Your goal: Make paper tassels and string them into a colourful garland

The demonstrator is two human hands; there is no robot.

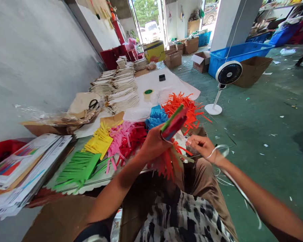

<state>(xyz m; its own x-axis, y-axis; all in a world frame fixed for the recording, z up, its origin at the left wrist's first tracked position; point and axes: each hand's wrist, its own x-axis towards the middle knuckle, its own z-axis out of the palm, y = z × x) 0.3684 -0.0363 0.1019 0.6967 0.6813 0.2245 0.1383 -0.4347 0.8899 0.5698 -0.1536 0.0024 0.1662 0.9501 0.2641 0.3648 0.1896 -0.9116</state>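
My left hand (155, 143) is wrapped round a rolled bundle of coloured fringed strips (175, 125), with red, green and blue showing at its top and loose orange-red strips hanging below. A white string (224, 152) loops over my right wrist and trails along the forearm. The fingers of my right hand (202, 146) pinch together beside the bundle, apparently on that string. On the table lie fringed pieces in green (77, 168), yellow (98, 141), pink (121, 134), dark red (133, 137), blue (157, 117) and orange (181, 107).
Stacks of cream bags (123, 90) line the table's wall side. Scissors (93, 104), a roll of tape (148, 91) and a phone (162, 77) lie beyond. Printed sheets (22, 161) are piled at left. On the floor stand a white fan (228, 74) and a blue tub (214, 62).
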